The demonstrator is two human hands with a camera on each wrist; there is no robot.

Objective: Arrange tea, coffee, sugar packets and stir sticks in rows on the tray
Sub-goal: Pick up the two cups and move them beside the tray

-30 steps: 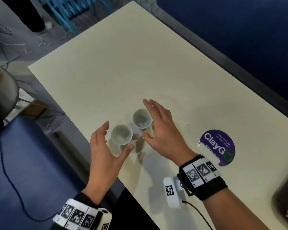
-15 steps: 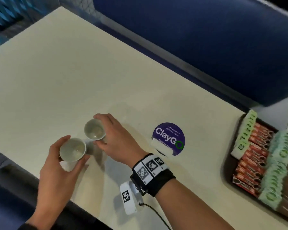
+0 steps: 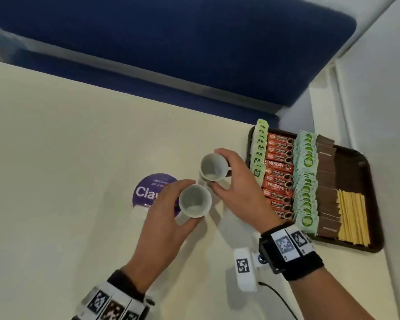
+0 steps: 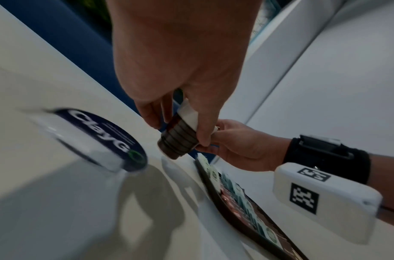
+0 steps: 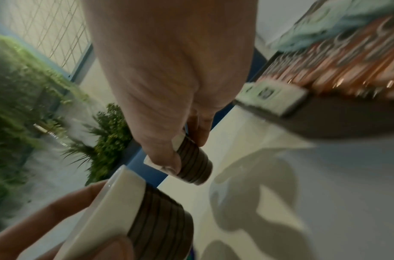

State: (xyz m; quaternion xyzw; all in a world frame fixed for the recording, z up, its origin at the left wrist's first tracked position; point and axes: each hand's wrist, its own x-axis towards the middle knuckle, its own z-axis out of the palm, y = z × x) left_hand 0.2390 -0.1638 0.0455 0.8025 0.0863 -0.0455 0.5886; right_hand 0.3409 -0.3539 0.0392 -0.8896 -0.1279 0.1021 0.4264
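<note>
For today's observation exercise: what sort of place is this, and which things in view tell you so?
Probably an office pantry or break area. A round sticker on the table mentions keeping pantries clean, a brown tray holds rows of Nescafe coffee sachets and tea packets, and a blue padded bench runs alongside.

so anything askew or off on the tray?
Mostly tidy rows on the tray. The topmost light green packet pokes past the far rim. Both hands, left and right, hold cups, left cup and right cup, off the tray.
</note>
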